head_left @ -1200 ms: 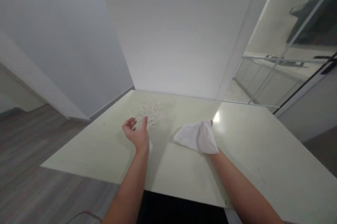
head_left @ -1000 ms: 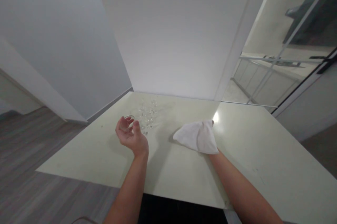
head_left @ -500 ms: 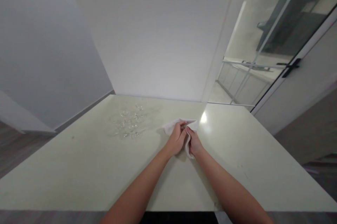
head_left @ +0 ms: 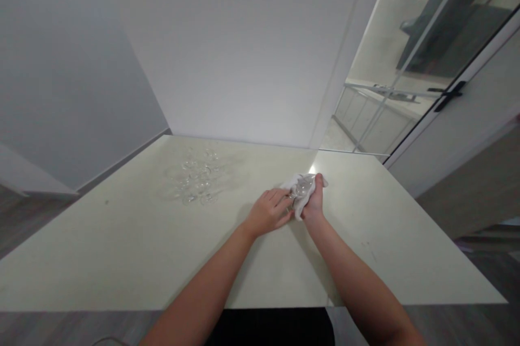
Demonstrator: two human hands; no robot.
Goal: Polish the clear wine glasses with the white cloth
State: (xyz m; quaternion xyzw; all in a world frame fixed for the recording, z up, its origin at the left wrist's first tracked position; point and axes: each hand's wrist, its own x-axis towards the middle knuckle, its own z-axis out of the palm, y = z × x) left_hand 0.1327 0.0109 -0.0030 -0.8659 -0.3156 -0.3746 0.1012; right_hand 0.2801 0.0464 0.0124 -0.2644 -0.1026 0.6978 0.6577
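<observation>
My right hand is closed round a white cloth with a small clear glass cradled in it, above the pale table. My left hand sits right beside it, fingers curled and pinching the foot end of that glass. A cluster of several more clear glasses stands on the table to the left, well apart from both hands.
A white wall rises behind the table's far edge. A glass door with a black handle is at the right. Grey wood floor shows beyond the table's left and right sides.
My left hand took a glass from the cluster and brought it right to the cloth. Both hands now meet over the table with the glass in the cloth.
</observation>
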